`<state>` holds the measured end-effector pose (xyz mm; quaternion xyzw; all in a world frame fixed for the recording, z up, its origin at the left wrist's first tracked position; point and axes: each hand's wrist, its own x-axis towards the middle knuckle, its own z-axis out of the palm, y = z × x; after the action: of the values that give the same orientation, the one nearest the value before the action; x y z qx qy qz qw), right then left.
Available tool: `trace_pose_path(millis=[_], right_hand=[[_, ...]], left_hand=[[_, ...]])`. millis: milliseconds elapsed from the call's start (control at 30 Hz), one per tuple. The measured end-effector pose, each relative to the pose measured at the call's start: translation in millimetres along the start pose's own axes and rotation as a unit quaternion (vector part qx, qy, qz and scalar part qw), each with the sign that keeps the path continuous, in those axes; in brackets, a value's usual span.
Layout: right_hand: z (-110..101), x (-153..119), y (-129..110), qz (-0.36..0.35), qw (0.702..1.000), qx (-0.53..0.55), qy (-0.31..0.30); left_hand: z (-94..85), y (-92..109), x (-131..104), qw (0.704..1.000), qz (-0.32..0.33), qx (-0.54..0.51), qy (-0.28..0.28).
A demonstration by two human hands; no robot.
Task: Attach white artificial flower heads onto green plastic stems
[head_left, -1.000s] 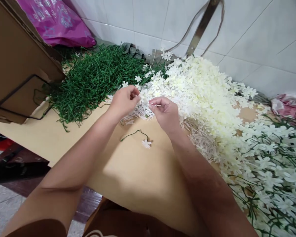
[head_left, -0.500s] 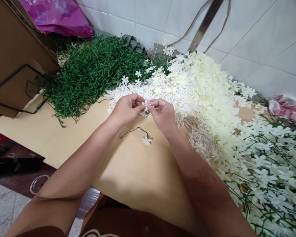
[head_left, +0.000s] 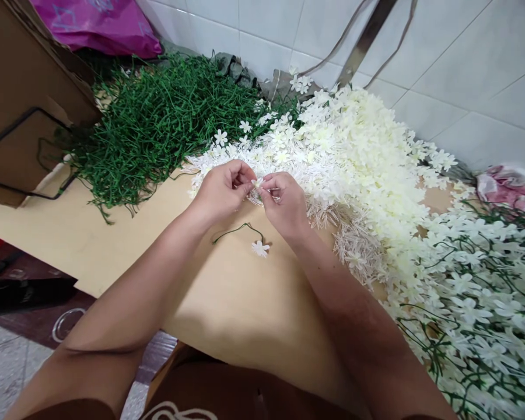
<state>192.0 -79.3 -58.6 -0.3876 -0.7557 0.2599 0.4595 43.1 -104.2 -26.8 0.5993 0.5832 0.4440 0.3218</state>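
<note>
My left hand (head_left: 228,188) and my right hand (head_left: 286,204) meet at the near edge of the white flower pile (head_left: 354,140). Between their fingertips they pinch one small white flower (head_left: 257,183). Just below them on the tan board (head_left: 227,280) lies a bent green stem (head_left: 240,228), with a loose white flower (head_left: 259,249) beside its right end. A heap of green stems (head_left: 166,116) is behind and left of my left hand. Finer details of the held flower are hidden by the fingers.
A cardboard box (head_left: 21,105) with a black wire frame stands at the left, near a purple bag (head_left: 100,26). White flowers on green stems (head_left: 476,303) spread over the right side. A tiled wall (head_left: 455,70) closes off the back, with a pink-white bag (head_left: 510,189) near it.
The view has shifted slightly. Both hands stay together on the small flower, with only a slight change in the fingers and in how the flower shows between them.
</note>
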Motion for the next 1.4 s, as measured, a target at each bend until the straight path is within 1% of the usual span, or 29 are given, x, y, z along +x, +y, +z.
trace_pose_path(millis=[133,267,367,433,500,567,667,733,833,900,1033,1133,1200,1300,1400], right_hand=[[0.1,0.3,0.4,0.01,1.0,0.029,0.001],[1.8,-1.3,0.1,0.034,0.999,0.042,0.01],[3.7,-1.9,0.3,0.06,0.995,0.079,0.002],[3.6,-0.7,1.7,0.101,0.986,0.13,-0.018],[2.1,1.8,4.0,0.142,0.97,0.191,-0.045],[-0.2,4.6,6.3,0.161,0.956,0.239,-0.058],[-2.8,7.7,8.4,0.157,0.952,0.259,-0.048],[-3.7,8.6,8.5,0.16,0.953,0.254,-0.043],[-4.3,8.7,7.6,0.164,0.953,0.25,-0.04],[-4.5,8.6,6.9,0.16,0.953,0.252,-0.042],[-3.5,8.0,4.5,0.153,0.958,0.238,-0.041],[-2.8,7.2,-0.1,0.139,0.965,0.219,-0.032],[-3.4,6.8,-4.0,0.125,0.967,0.218,-0.034],[-5.4,7.1,-8.3,0.114,0.963,0.237,-0.053],[-6.4,8.0,-8.5,0.133,0.954,0.259,-0.073]], left_hand=[[-0.6,2.0,0.4,1.0,0.013,0.0,-0.002],[-1.3,3.3,-1.1,1.0,0.021,0.023,-0.001],[-1.5,3.4,-1.9,0.999,0.026,0.032,-0.007],[-1.5,3.4,-2.2,0.999,0.03,0.036,-0.015],[-1.9,3.8,-2.4,0.999,0.032,0.03,-0.027],[-3.0,4.9,-2.3,0.999,0.028,0.007,-0.042],[-6.2,6.7,-1.0,0.996,0.003,-0.061,-0.064],[-8.2,6.9,0.6,0.992,-0.025,-0.103,-0.066],[-8.3,5.8,2.9,0.987,-0.067,-0.133,-0.061],[-6.4,5.1,3.3,0.984,-0.083,-0.146,-0.064],[-2.1,4.0,2.5,0.977,-0.094,-0.181,-0.057],[-2.7,2.4,2.8,0.973,-0.098,-0.202,-0.059],[-4.9,0.6,3.5,0.969,-0.1,-0.213,-0.072],[-8.7,-2.4,4.2,0.963,-0.107,-0.229,-0.097],[-11.4,-5.0,4.9,0.969,-0.097,-0.196,-0.111]])
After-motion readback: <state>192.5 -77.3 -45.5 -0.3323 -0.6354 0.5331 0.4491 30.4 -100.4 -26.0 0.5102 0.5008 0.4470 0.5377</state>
